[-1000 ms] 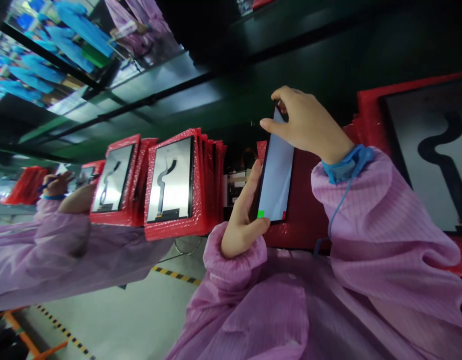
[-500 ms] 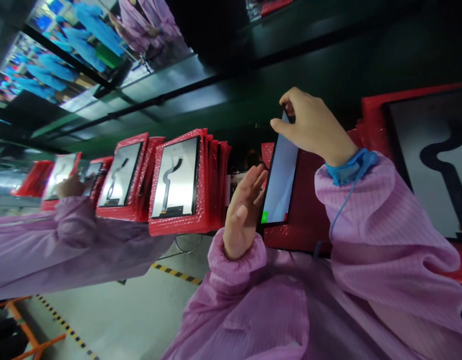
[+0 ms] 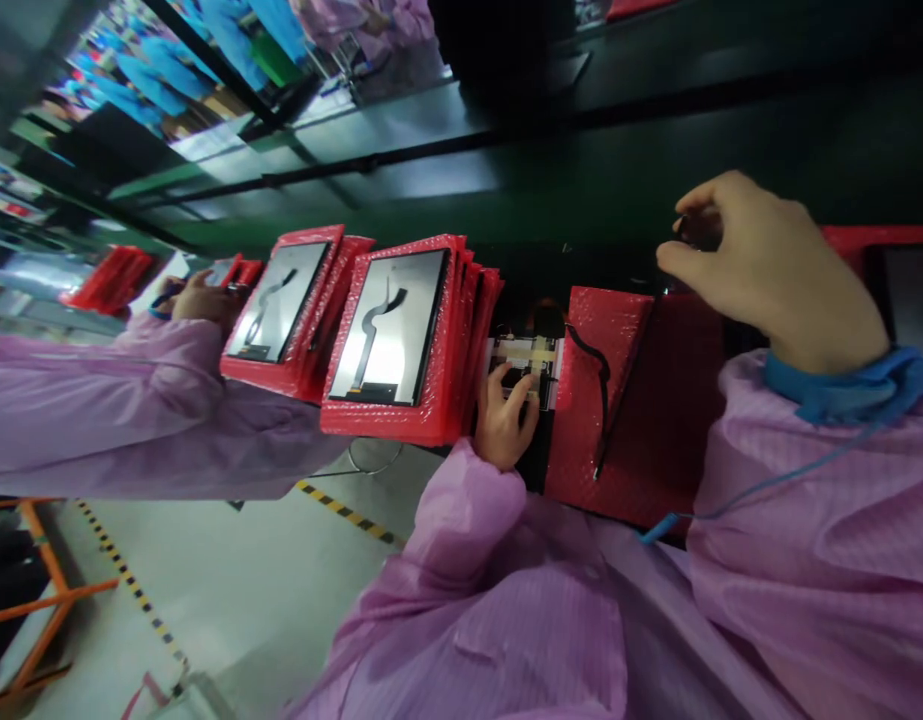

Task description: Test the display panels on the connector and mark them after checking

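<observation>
Panel [image 3: 624,396], red wrap [image 3: 577,430] beneath, stack [image 3: 450,385] nearby

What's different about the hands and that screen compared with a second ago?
The left hand let go of the display panel and moved left, fingers on the taped electronic assembly. The right hand moved right; the panel turned edge-on, hiding its bright face and showing a black ribbon cable. The right hand apparently still holds it. The nearest red bubble-wrap stack stayed put.

On my feed, panel [image 3: 611,436] edge-on, front hidden; L hand [image 3: 506,428] covers pt of board [image 3: 540,352]; far-R screen [image 3: 915,300] cut off by pic edge, R sleeve [image 3: 798,525] too; bkgd ppl [image 3: 150,85] blurred, tiny.
</observation>
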`<action>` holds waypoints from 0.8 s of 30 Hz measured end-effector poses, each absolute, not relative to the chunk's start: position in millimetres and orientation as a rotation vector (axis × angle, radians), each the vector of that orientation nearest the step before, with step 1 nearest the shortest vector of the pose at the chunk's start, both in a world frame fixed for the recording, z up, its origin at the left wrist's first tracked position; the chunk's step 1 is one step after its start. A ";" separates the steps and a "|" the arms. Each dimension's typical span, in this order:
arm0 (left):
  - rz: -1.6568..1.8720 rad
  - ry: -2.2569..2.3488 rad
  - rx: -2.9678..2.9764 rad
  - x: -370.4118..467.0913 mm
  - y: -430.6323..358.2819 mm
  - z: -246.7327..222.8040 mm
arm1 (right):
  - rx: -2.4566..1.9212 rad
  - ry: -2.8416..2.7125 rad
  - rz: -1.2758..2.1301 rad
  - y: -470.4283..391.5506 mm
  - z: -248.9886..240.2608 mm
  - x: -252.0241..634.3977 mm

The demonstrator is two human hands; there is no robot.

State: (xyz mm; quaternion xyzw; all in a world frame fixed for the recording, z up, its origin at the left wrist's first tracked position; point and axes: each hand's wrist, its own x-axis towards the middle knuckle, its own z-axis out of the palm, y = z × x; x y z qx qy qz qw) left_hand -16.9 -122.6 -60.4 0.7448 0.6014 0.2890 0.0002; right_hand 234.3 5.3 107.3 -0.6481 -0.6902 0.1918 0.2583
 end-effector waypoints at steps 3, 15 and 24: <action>0.808 1.829 2.393 -14.6 -123.3 -57.8 | -1.753 -1.871 0.526 4.9 106.8 234.3; 0.775 1.784 2.413 -14.4 -123.0 -62.6 | -1.779 -1.838 0.543 0.7 111.5 231.6; 0.791 1.614 2.493 -20.0 -125.8 -60.9 | -1.890 -1.831 0.431 -6.5 106.4 230.0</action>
